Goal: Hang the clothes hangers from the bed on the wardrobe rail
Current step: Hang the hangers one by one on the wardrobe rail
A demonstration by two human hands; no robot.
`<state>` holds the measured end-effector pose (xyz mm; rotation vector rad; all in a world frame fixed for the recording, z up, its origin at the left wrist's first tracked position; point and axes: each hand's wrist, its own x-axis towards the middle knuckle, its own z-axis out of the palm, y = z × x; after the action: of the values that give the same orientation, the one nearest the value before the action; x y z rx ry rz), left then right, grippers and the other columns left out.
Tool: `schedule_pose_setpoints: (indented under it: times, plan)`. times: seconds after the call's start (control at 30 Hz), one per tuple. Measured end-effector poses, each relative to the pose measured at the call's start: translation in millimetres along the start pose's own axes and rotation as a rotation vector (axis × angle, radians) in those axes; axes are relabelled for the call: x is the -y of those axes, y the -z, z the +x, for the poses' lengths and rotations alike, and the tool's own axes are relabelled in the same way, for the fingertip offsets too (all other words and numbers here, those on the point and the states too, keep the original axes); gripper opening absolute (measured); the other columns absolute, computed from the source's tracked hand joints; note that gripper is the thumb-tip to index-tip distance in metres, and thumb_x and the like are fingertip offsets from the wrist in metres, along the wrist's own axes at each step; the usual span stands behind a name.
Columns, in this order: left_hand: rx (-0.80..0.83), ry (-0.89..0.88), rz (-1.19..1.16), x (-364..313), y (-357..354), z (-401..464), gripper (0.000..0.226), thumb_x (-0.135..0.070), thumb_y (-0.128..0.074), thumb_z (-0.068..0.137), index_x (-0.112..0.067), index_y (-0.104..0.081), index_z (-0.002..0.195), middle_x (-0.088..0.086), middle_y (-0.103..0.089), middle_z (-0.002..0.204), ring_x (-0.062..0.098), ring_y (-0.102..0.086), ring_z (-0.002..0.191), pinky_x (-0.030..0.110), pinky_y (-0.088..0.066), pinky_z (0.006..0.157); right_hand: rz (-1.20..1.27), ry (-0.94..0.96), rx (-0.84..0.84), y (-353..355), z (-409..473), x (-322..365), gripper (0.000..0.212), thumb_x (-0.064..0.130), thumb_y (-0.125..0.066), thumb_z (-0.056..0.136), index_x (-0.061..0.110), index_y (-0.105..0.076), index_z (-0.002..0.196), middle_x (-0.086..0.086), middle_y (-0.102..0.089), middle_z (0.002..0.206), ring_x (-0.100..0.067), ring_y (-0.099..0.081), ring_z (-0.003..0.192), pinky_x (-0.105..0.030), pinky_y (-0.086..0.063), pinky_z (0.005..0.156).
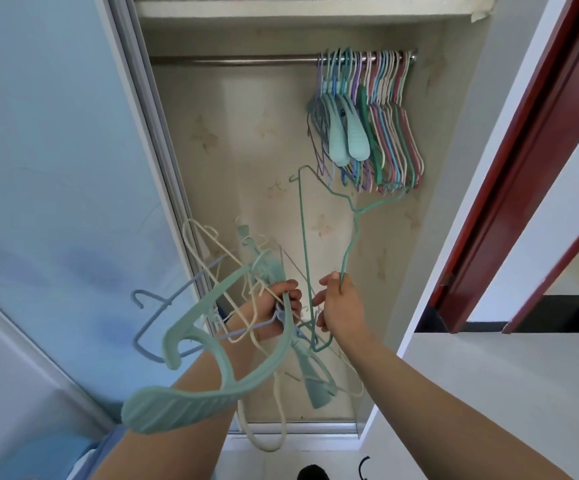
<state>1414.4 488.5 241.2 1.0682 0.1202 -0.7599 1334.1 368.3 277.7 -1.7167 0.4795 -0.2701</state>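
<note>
The thin green wire hanger (pixel 319 216) stands lifted in front of the open wardrobe, pinched at one wire by the right hand (pixel 341 308); its hook reaches toward the packed coloured hangers (pixel 367 123) at the right end of the steel wardrobe rail (pixel 232 59). The left hand (pixel 279 303) grips a tangled bunch of teal, cream and blue plastic hangers (pixel 211 341). Best, I judge, to draw the wire one free of the bunch first, then raise its hook over the rail's bare stretch left of the cluster.

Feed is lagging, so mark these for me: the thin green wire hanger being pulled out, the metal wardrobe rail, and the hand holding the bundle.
Thin green wire hanger (pixel 302 237): head view, long straight bar.
Metal wardrobe rail (pixel 232 59): head view, bare left stretch.
Left hand (pixel 281 303): head view, knuckles around the bundle.
</note>
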Motion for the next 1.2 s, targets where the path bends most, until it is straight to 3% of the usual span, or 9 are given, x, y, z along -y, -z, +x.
schedule_pose_setpoints:
  times: [0.07, 0.23, 0.43, 0.5, 0.6, 0.8, 0.93, 1.1, 1.2]
  plan:
    - [0.065, 0.031, -0.120, -4, 2, 0, 0.022, -0.011, -0.051, 0.083, -0.018, -0.044, 0.063, -0.004, -0.043, 0.049, 0.009, -0.042, 0.039, 0.016, -0.036, 0.037, 0.026, 0.013, -0.043, -1, -2, -4, 0.034, 0.035, -0.024, 0.104, 0.013, -0.050, 0.097, -0.007, -0.065, 0.071, -0.020, -0.043, 0.038, -0.022, -0.035, 0.038]
    - [0.094, 0.062, -0.111, -5, 9, 0, 0.023, -0.011, -0.054, 0.084, -0.015, -0.046, 0.063, -0.001, -0.047, 0.046, 0.012, -0.044, 0.038, 0.018, -0.039, 0.038, 0.126, 0.084, -0.053, -12, -5, -7, 0.031, 0.037, -0.026, 0.104, 0.020, -0.051, 0.099, 0.000, -0.073, 0.079, -0.016, -0.037, 0.039, -0.026, -0.036, 0.043]
    - [0.047, 0.023, -0.095, -5, 16, -1, 0.029, -0.014, -0.052, 0.091, -0.014, -0.050, 0.062, -0.001, -0.050, 0.045, 0.012, -0.045, 0.037, 0.019, -0.039, 0.039, 0.372, 0.003, 0.190, -15, -3, -5, 0.038, 0.041, -0.026, 0.103, 0.016, -0.055, 0.105, -0.011, -0.063, 0.083, -0.023, -0.060, 0.069, -0.037, -0.055, 0.070]
    - [0.040, 0.030, -0.072, -5, 15, -1, 0.028, -0.016, -0.049, 0.095, -0.015, -0.051, 0.067, -0.001, -0.051, 0.045, 0.012, -0.046, 0.037, 0.020, -0.038, 0.042, 0.364, 0.004, 0.199, -16, -3, -4, 0.040, 0.042, -0.025, 0.103, 0.013, -0.052, 0.108, -0.011, -0.058, 0.085, -0.024, -0.059, 0.061, -0.043, -0.055, 0.068]
    - [0.000, 0.044, -0.031, -6, 14, 3, 0.026, -0.014, -0.047, 0.095, -0.014, -0.048, 0.069, 0.001, -0.048, 0.042, 0.013, -0.042, 0.034, 0.020, -0.034, 0.040, 0.322, 0.057, 0.137, -22, -6, -5, 0.038, 0.040, -0.024, 0.103, 0.013, -0.050, 0.105, -0.010, -0.055, 0.083, -0.018, -0.053, 0.052, -0.038, -0.052, 0.060]
    - [-0.019, 0.034, -0.027, -3, 14, 6, 0.027, -0.013, -0.046, 0.095, -0.015, -0.045, 0.068, 0.000, -0.045, 0.042, 0.012, -0.039, 0.034, 0.017, -0.036, 0.038, 0.256, 0.212, 0.085, -31, -15, -8, 0.030, 0.033, -0.027, 0.103, 0.018, -0.052, 0.097, -0.004, -0.050, 0.079, -0.005, -0.048, 0.051, -0.040, -0.053, 0.063]
    - [-0.020, 0.031, -0.023, -10, 19, 12, 0.027, -0.015, -0.047, 0.094, -0.016, -0.041, 0.068, -0.001, -0.045, 0.045, 0.012, -0.041, 0.037, 0.018, -0.037, 0.039, 0.218, 0.287, 0.045, -32, -12, -16, 0.026, 0.033, -0.028, 0.103, 0.024, -0.052, 0.098, -0.006, -0.048, 0.084, -0.015, -0.046, 0.057, -0.036, -0.052, 0.061]
    - [0.014, 0.089, 0.028, -11, 15, 14, 0.032, -0.017, -0.038, 0.097, -0.019, -0.031, 0.066, -0.003, -0.038, 0.044, 0.009, -0.035, 0.035, 0.018, -0.028, 0.038, 0.242, 0.255, 0.000, -31, 6, -24, 0.027, 0.032, -0.028, 0.103, 0.024, -0.053, 0.094, -0.004, -0.046, 0.084, -0.009, -0.046, 0.055, -0.035, -0.055, 0.063]
    - [-0.018, 0.106, 0.031, -6, 15, 15, 0.034, -0.015, -0.043, 0.097, -0.017, -0.038, 0.063, -0.001, -0.044, 0.044, 0.011, -0.040, 0.034, 0.014, -0.031, 0.036, 0.238, 0.264, 0.006, -28, 13, -23, 0.028, 0.035, -0.029, 0.102, 0.023, -0.053, 0.095, -0.005, -0.048, 0.085, -0.014, -0.045, 0.057, -0.032, -0.054, 0.062]
